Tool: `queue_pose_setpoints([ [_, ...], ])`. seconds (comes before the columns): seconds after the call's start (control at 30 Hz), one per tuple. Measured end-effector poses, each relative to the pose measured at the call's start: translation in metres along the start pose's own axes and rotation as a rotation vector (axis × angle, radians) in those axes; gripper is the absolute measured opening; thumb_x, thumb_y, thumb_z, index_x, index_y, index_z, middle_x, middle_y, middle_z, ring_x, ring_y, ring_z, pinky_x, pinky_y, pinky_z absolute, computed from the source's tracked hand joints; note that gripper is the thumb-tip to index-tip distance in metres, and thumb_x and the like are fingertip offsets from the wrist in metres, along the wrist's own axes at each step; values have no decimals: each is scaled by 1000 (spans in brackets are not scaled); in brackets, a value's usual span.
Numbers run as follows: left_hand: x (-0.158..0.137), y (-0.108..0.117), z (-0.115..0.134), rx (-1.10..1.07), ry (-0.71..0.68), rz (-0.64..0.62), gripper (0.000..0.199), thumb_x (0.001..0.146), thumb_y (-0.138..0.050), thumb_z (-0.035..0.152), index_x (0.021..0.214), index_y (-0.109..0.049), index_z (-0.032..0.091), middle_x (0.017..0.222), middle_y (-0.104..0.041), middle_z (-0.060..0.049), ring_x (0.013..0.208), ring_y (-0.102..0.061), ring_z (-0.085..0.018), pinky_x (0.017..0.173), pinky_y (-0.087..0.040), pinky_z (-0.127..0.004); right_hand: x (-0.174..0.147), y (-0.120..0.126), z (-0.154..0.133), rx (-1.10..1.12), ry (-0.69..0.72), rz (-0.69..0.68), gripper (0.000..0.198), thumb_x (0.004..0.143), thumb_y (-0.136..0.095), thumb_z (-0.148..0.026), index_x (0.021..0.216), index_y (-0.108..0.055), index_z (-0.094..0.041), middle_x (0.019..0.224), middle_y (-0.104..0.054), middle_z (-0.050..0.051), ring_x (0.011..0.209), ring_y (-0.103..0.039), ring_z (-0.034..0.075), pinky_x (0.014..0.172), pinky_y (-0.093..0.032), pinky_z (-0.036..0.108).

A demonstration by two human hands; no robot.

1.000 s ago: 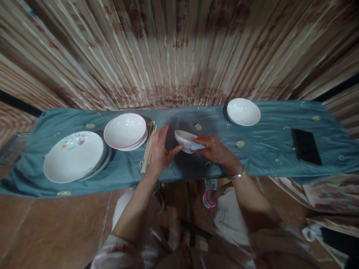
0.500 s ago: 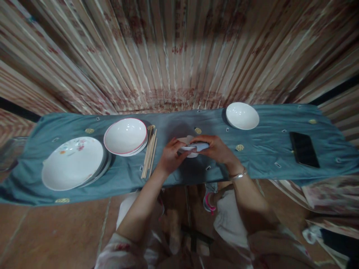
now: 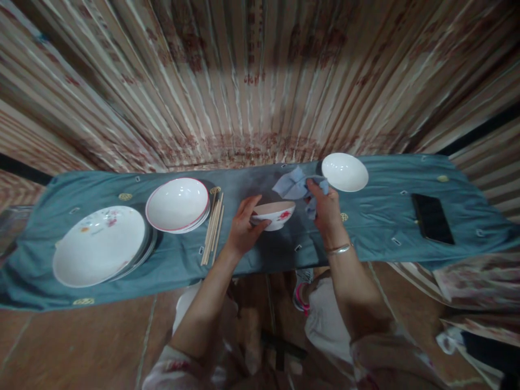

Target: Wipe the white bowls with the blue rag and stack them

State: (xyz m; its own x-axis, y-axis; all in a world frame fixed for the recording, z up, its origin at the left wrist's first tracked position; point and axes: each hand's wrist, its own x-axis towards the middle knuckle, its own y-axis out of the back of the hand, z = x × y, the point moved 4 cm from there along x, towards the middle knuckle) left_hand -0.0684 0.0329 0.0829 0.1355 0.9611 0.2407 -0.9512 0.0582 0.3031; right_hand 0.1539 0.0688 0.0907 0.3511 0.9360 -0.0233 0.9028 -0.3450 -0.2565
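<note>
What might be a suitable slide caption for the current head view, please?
Left hand holding a flowered bowl, right hand gripping a blue cloth, with chopsticks and stacked bowls nearby.

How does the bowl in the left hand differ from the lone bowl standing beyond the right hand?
The held bowl is gripped in the left hand; the lone bowl rests on the tablecloth. The held bowl shows its outer side with a red flower, the lone bowl mainly its white inside. Both show white surfaces.

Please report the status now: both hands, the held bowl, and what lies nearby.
Left hand gripping small flowered bowl. Right hand holding blue cloth, apart from bowl. Chopsticks beside left hand; white bowl beyond right hand.
</note>
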Motion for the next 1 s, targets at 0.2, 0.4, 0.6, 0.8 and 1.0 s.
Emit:
queue_pose_setpoints([
  [0.2, 3, -2, -4, -177, 167, 44, 18, 77, -78, 40, 80, -79, 22, 81, -71, -4, 81, -65, -21, 82, -53, -33, 3, 5, 2, 68, 15, 92, 32, 68, -80, -50, 77, -62, -26, 75, -71, -3, 66, -70, 14, 50, -50, 22],
  [0.4, 2, -4, -6, -603, 323, 281, 31, 61, -89, 44, 76, -78, 19, 70, -72, 0, 66, -59, -14, 66, -47, -26, -16, -2, -8, -279, 326, 17, 28, 88, -66, -48, 101, -72, -24, 96, -77, 4, 92, -73, 21, 83, -61, 36],
  [0.6, 0, -18, -13, -848, 389, 293, 35, 54, -94, 40, 75, -78, 17, 70, -73, -1, 64, -61, -12, 66, -48, -25, -57, -39, 5, -738, 801, -441, 50, 100, -49, -35, 148, -53, -22, 159, -49, 14, 151, -42, 31, 124, -36, 55],
  [0.8, -6, -16, -14, -922, 445, 288, 29, 54, -96, 31, 70, -76, 17, 67, -71, 2, 60, -59, -8, 63, -47, -21, -67, -51, 15, -915, 872, -550, 71, 99, -52, -56, 159, -37, -21, 167, -35, 17, 159, -26, 34, 126, -29, 61],
  [1.0, -12, -19, -14, -954, 450, 269, 27, 61, -92, 30, 79, -76, 16, 79, -75, -3, 73, -67, -14, 74, -52, -27, -53, -45, 15, -794, 757, -458, 48, 108, -32, -40, 149, -52, -25, 158, -50, 11, 152, -41, 23, 127, -34, 50],
])
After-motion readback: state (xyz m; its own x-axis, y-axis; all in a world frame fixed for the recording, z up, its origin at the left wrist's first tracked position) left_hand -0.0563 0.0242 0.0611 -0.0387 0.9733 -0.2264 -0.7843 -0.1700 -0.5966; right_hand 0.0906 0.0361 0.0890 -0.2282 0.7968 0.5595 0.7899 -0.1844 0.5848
